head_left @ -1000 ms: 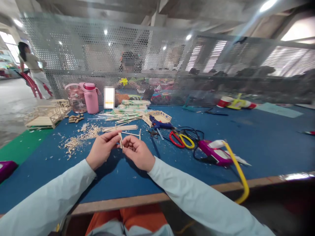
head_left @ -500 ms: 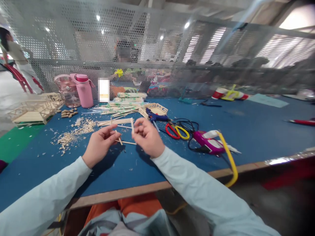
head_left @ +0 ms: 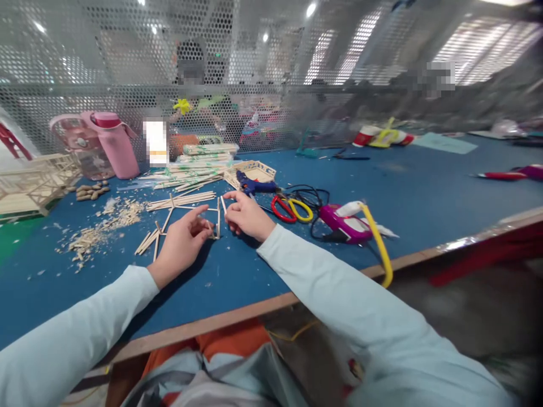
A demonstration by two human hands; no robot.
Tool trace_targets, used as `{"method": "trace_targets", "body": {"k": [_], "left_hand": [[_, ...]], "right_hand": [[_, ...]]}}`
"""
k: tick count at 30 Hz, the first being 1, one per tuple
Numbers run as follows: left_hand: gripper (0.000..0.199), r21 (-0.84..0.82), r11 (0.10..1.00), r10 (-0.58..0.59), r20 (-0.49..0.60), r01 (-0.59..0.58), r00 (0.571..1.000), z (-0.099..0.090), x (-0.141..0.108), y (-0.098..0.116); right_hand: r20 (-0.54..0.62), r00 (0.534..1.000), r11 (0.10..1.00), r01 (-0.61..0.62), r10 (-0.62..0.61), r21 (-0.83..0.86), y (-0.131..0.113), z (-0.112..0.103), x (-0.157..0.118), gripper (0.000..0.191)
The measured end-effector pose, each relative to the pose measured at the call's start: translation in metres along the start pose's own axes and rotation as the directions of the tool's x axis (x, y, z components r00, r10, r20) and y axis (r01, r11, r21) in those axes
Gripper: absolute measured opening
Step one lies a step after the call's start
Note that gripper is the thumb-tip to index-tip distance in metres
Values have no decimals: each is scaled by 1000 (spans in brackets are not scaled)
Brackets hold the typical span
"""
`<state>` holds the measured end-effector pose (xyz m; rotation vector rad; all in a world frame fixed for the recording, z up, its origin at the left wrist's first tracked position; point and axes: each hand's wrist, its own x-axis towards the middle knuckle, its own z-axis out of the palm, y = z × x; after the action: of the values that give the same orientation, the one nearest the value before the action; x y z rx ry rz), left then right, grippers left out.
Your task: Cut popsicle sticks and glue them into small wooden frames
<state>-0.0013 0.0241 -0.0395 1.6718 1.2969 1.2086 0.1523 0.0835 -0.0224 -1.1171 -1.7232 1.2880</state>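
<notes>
My left hand (head_left: 184,240) has its fingers closed at the lower corner of a small frame of thin wooden sticks (head_left: 170,215), beside an upright stick (head_left: 219,217). My right hand (head_left: 247,216) pinches a short wooden stick (head_left: 223,206), tilted, just right of that upright one. Behind the frame lies a row of loose sticks (head_left: 186,199). Several short sticks (head_left: 146,242) lie left of my left hand. Beyond my right hand are a blue glue gun (head_left: 258,185) and scissors with red and yellow handles (head_left: 283,208).
Wood scraps (head_left: 89,240) litter the blue table (head_left: 237,277). A purple glue gun (head_left: 348,226) is at the right. Pink bottles (head_left: 116,147), wrapped sticks (head_left: 203,161) and stick models (head_left: 25,189) stand farther back. A perforated screen (head_left: 271,113) rises behind.
The view has shifted right. My left hand has turned and now grips the frame's lower corner near the upright stick. My right hand has drawn apart from the frame with a short stick in it.
</notes>
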Motion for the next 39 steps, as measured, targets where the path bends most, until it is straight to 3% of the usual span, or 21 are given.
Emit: {"method": "trace_targets", "body": {"k": [4, 10, 23, 32, 39], "left_hand": [[54, 119, 992, 42, -1, -42, 999, -1, -1, -3], [57, 127, 990, 56, 4, -56, 998, 0, 0, -6], [56, 159, 985, 73, 8, -73, 997, 8, 3, 0], [58, 178, 983, 37, 45, -45, 998, 6, 2, -1], [61, 232, 971, 35, 64, -49, 997, 5, 2, -4]], "right_hand": [[47, 996, 993, -75, 80, -88, 1, 5, -1, 39], [81, 993, 989, -73, 83, -127, 7, 8, -2, 39], [99, 993, 998, -53, 57, -38, 8, 12, -4, 36], [-18, 998, 974, 59, -64, -219, 9, 3, -2, 41], [-63, 993, 977, 86, -100, -193, 5, 0, 2, 41]]}}
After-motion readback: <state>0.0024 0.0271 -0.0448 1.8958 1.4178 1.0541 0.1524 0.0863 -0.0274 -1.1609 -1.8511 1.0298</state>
